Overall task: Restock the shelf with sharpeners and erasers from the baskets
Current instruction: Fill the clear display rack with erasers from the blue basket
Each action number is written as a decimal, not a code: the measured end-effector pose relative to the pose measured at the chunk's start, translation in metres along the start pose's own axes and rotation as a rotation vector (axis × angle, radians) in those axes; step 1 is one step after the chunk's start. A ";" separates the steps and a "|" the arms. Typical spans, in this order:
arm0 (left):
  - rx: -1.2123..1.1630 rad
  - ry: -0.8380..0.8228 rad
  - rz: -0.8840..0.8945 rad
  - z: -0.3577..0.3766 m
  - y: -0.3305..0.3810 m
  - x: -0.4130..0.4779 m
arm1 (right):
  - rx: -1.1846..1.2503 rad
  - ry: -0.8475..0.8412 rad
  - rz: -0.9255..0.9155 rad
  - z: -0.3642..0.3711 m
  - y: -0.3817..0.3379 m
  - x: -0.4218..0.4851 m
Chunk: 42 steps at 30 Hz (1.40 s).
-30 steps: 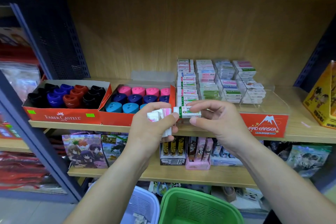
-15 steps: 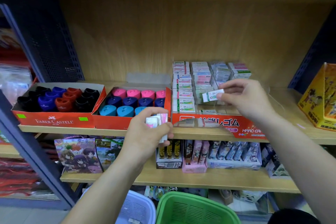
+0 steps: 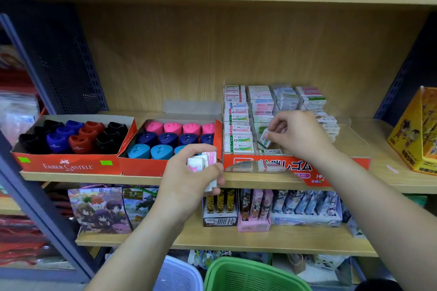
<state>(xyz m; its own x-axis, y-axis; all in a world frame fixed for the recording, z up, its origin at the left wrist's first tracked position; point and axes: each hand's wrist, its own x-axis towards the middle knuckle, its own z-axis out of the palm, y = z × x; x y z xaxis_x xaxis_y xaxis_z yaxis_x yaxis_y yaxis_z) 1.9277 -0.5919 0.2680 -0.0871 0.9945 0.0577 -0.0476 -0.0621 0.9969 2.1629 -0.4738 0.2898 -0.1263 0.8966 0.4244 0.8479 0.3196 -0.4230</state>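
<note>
Green-and-white eraser [image 3: 263, 141] was pinched in my right hand [image 3: 298, 136], thumb and fingertips clamped on it, long axis tipped nearly upright, hanging just above the gap right of the front-left stack in the clear tray [image 3: 260, 168]. Nearer and further left, my left hand [image 3: 189, 186] gripped the spare erasers [image 3: 202, 163].

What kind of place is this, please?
Most likely a stationery shop: the shelf holds boxed sharpeners, a clear rack of wrapped erasers, and card packs below.
</note>
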 end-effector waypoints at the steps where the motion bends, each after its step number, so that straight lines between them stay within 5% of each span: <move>1: -0.003 0.004 0.002 0.000 0.000 0.000 | -0.048 0.007 -0.007 0.001 -0.002 -0.001; 4: -0.011 0.018 0.015 -0.001 -0.002 0.002 | -0.180 0.071 -0.021 0.000 -0.007 -0.004; 9: -0.006 0.018 0.005 -0.002 -0.004 0.002 | 0.016 0.054 0.097 -0.002 -0.003 -0.001; 15: -0.008 0.026 -0.012 0.000 -0.007 0.001 | -0.184 0.002 0.039 0.000 -0.004 -0.001; 23: -0.035 0.048 -0.064 -0.001 -0.006 0.000 | -0.107 0.165 0.063 0.002 -0.001 -0.010; 29: -0.025 0.020 -0.018 -0.004 -0.003 -0.003 | 0.168 0.173 -0.014 -0.006 -0.025 -0.043; 36: 0.029 -0.058 0.112 0.003 0.001 -0.010 | 0.743 -0.275 0.030 0.001 -0.083 -0.077; 42: -0.068 -0.037 0.076 -0.002 0.005 -0.011 | 1.018 -0.290 0.138 -0.003 -0.079 -0.078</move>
<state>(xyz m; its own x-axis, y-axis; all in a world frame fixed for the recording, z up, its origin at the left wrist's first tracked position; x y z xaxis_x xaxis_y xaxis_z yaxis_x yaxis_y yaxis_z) 1.9266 -0.6035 0.2723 -0.0559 0.9891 0.1360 -0.1095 -0.1415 0.9839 2.1073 -0.5705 0.2928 -0.2939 0.9402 0.1719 0.0516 0.1952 -0.9794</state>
